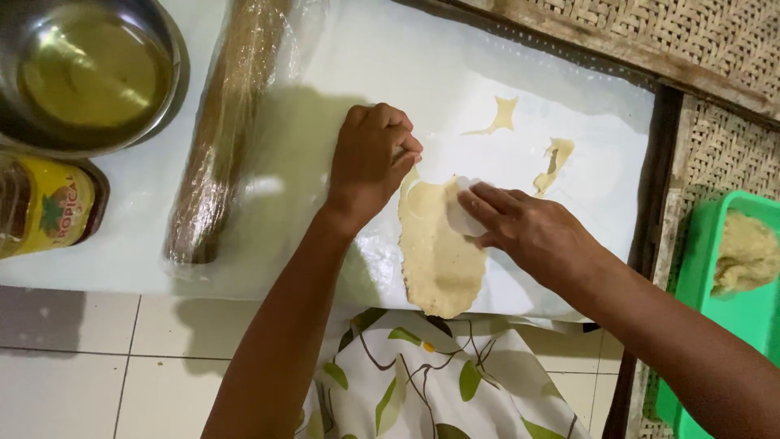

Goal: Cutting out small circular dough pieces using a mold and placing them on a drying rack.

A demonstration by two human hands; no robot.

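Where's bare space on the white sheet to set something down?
Free: the stretch between the plastic-wrapped wooden rolling pin and the left hand, and the far strip above the pale dough scraps. Crowded: around the flat yellow dough sheet under the right hand.

Bright, even light from above; glare on the round steel bowl (85,77) upper left, soft shadows beneath both forearms.

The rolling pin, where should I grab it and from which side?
Grip the rolling pin near its lower end, coming from above with the left hand. It lies flat and nearly upright in the picture, wrapped in clear film, on the white sheet. Its upper end runs out of view beside the steel bowl, so the lower end has more room. The film may be slippery.
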